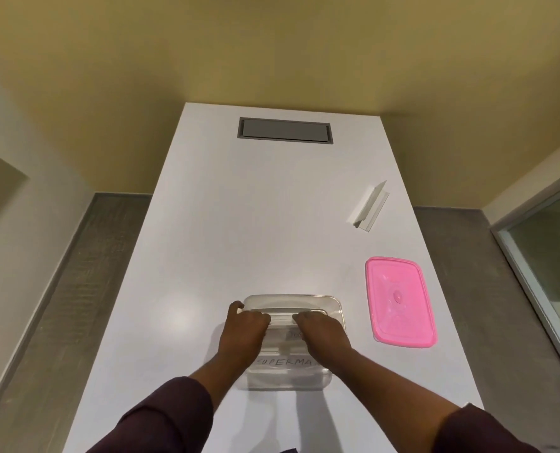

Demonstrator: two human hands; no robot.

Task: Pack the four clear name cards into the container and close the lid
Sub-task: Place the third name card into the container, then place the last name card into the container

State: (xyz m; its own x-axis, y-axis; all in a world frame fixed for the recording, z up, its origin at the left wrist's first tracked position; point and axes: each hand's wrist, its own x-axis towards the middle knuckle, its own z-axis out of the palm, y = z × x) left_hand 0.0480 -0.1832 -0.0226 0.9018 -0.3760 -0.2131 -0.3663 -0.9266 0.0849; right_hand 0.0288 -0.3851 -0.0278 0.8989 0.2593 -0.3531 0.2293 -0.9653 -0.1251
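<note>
A clear rectangular container (332, 305) stands on the white table near me. Both hands reach into it. My left hand (244, 325) and my right hand (321, 331) together grip one clear name card (281, 317) across the container's far half. Another clear card with handwritten letters (286, 362) lies in the near half. One more clear name card (368, 206) stands on the table at the far right. The pink lid (399, 302) lies flat to the right of the container.
A grey recessed cable hatch (285, 130) sits at the table's far end. The table's right edge runs close past the pink lid. Grey floor lies on both sides, and a glass panel (553, 256) stands at the right.
</note>
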